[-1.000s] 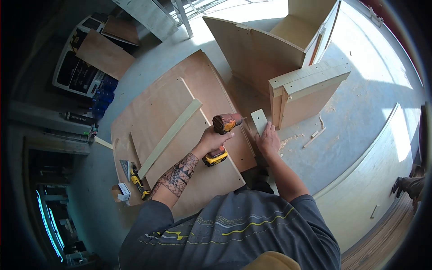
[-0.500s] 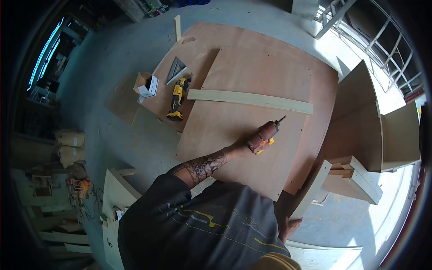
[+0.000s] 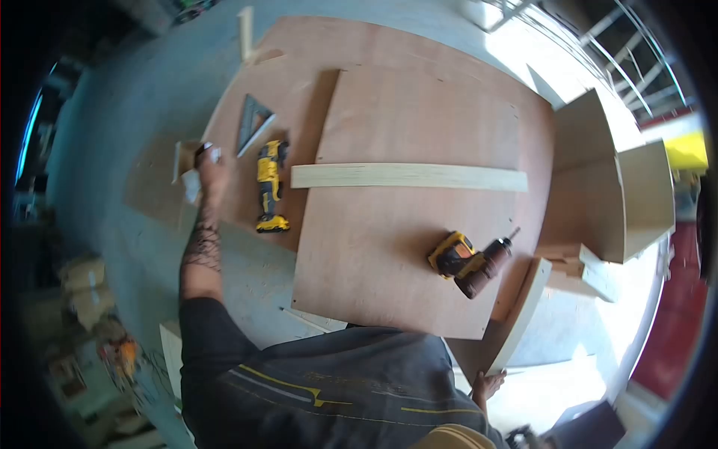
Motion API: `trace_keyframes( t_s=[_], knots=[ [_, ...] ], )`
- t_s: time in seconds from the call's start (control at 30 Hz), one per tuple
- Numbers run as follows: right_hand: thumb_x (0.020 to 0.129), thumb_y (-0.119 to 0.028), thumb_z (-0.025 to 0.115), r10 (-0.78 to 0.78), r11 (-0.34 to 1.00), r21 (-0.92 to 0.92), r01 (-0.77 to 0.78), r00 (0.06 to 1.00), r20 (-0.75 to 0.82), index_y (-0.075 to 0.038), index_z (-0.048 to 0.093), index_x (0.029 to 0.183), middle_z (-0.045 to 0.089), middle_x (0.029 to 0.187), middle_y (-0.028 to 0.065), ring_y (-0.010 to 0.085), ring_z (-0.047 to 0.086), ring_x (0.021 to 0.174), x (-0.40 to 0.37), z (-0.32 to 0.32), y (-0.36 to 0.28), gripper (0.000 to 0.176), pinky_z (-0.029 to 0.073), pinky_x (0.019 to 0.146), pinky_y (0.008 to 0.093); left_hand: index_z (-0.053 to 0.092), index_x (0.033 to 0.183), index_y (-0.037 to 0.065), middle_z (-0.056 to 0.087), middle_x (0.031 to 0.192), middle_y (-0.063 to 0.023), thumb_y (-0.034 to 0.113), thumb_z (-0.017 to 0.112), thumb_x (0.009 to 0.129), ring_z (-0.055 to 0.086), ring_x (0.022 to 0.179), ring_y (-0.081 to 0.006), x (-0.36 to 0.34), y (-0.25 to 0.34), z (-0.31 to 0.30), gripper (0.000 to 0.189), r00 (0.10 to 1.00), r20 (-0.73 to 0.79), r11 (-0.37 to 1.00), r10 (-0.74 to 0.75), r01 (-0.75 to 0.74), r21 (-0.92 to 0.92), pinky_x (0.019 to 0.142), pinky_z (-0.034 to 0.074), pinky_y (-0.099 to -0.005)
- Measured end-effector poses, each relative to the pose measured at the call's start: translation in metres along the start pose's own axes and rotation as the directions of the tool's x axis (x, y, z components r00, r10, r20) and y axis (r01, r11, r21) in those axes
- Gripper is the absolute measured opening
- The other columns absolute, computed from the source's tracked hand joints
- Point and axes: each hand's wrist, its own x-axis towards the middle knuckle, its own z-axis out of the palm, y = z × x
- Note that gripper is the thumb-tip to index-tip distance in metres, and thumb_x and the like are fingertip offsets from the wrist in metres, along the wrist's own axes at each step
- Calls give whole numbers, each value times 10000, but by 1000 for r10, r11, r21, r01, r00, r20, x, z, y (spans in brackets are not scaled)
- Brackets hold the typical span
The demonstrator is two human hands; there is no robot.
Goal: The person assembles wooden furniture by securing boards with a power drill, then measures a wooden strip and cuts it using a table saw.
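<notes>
My left hand (image 3: 215,173) reaches to the small cardboard box (image 3: 183,162) at the left edge of the plywood sheet; its fingertips are hidden or blurred at the box opening. My right hand (image 3: 488,384) grips the lower end of a wooden board (image 3: 521,318) beside the panel, low on the right. A cordless drill (image 3: 479,266) with a reddish-brown body lies on the plywood panel (image 3: 389,247). Across that panel runs a pale wooden strip (image 3: 411,176). Closer to my left hand lie a yellow-and-black power tool (image 3: 270,187) and a speed square (image 3: 253,123).
Beneath the panel is a larger plywood sheet (image 3: 299,49). A wooden box structure (image 3: 583,179) stands to the right, near joined wood pieces (image 3: 591,277). An upright wood piece (image 3: 245,34) is at the far left corner. Bags (image 3: 88,288) sit on the floor at left.
My left hand has let go of the drill, now lying on the panel, and moved left to the cardboard box. My right hand stays at the board's end. The view has shifted.
</notes>
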Motion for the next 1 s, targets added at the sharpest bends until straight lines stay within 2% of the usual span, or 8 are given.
trace_keyframes(
  t_s=[0.03,0.07,0.2,0.3,0.43,0.63,0.77,1.0],
  knots=[
    [795,-179,735,-6,1000,25,6,1000,-2,76,335,1524,498,1428,315,470,463,1365,-6,10,14,869,388,1173,537,673,1304,76,754,1130,-230,252,555,1045,729,1064,-397,19,-46,-6,335,972,191,990,-138,140,3,948,559,-492],
    [806,-142,735,-26,998,51,25,999,22,75,399,1440,525,1357,312,479,491,1308,-13,13,22,750,400,1144,546,676,1326,138,749,1167,-222,315,526,1060,726,1098,-382,36,-52,-27,353,814,453,925,-363,374,68,952,554,-485],
    [816,-127,774,66,993,103,-64,998,-18,19,491,1261,579,1256,283,471,570,1213,-17,8,9,547,481,1061,527,630,1397,57,705,1294,-239,367,459,1093,691,1161,-416,60,-144,-1,467,760,649,947,-41,-177,268,982,531,-476],
    [817,-158,805,147,986,83,-147,989,11,15,508,1233,591,1260,281,464,594,1204,-15,-4,3,540,498,1050,521,562,1480,47,722,1268,-166,329,483,1103,721,1045,-262,63,-132,10,477,589,731,863,-344,506,-2,875,566,-390],
    [809,-162,819,175,983,48,-178,983,65,15,488,1246,590,1270,280,465,596,1215,-12,-2,-6,577,511,1046,510,631,1415,34,730,1263,-202,299,534,1075,722,1050,-344,60,-142,7,443,725,652,974,-220,200,107,904,549,-412],
    [796,-188,851,166,986,-8,-166,981,100,17,477,1310,594,1317,259,450,616,1233,-6,-1,6,668,524,1049,512,692,1294,25,753,1165,-229,252,512,1077,738,1008,-372,51,-134,7,362,864,491,975,-113,1,223,867,550,-437],
    [725,-235,904,138,986,65,-151,976,167,-20,473,1326,636,1284,222,408,626,1234,4,2,20,770,526,1042,482,708,1276,6,750,1187,-225,316,492,1095,718,1027,-372,54,-123,1,419,833,508,963,-218,99,251,894,547,-444],
    [643,-307,922,126,985,85,-151,961,247,-15,573,1196,684,1166,231,399,645,1174,17,-8,24,716,529,1007,448,669,1231,-9,742,1112,-176,202,519,1089,723,995,-287,69,-64,29,296,864,475,960,-167,253,-122,881,567,-393]
  ],
)
